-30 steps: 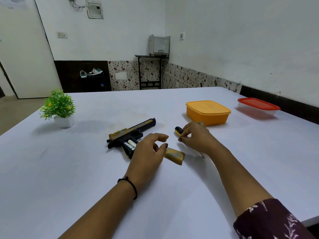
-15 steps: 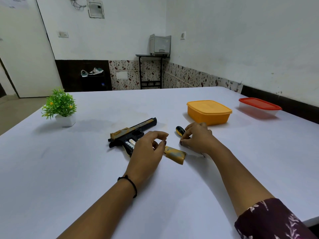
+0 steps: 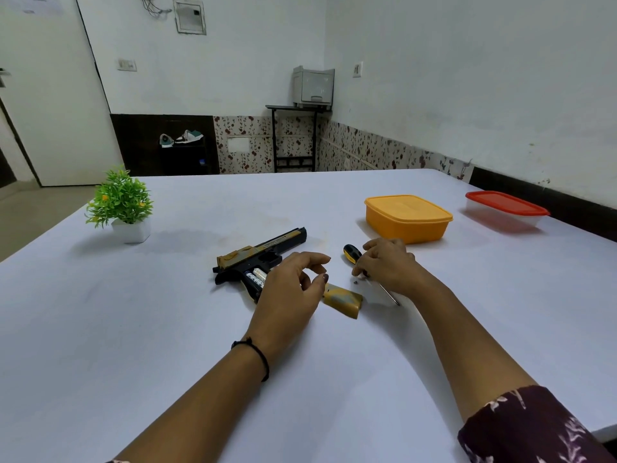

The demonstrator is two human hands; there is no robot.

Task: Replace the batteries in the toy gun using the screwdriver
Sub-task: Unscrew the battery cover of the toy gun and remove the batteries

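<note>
The black and gold toy gun (image 3: 263,250) lies on its side on the white table (image 3: 167,329). Its grip compartment is uncovered, with white batteries (image 3: 256,276) showing inside. My left hand (image 3: 290,292) hovers over the grip, fingers apart and holding nothing. The gold grip cover (image 3: 344,299) lies just right of that hand. The yellow and black screwdriver (image 3: 351,253) lies flat, its shaft passing under my right hand (image 3: 387,265). A tiny dark screw (image 3: 356,281) sits on the table below my right fingertips, which are loosely curled and apart from it.
An orange lidded box (image 3: 407,218) stands just behind my right hand. A clear box with a red lid (image 3: 505,208) is at the far right. A small potted plant (image 3: 122,203) stands at the left. The table's right edge runs near my right elbow.
My right hand held its fingers pinched together beside the screwdriver handle; now they have loosened and the small screw lies on the table. My left hand stays over the gun's grip.
</note>
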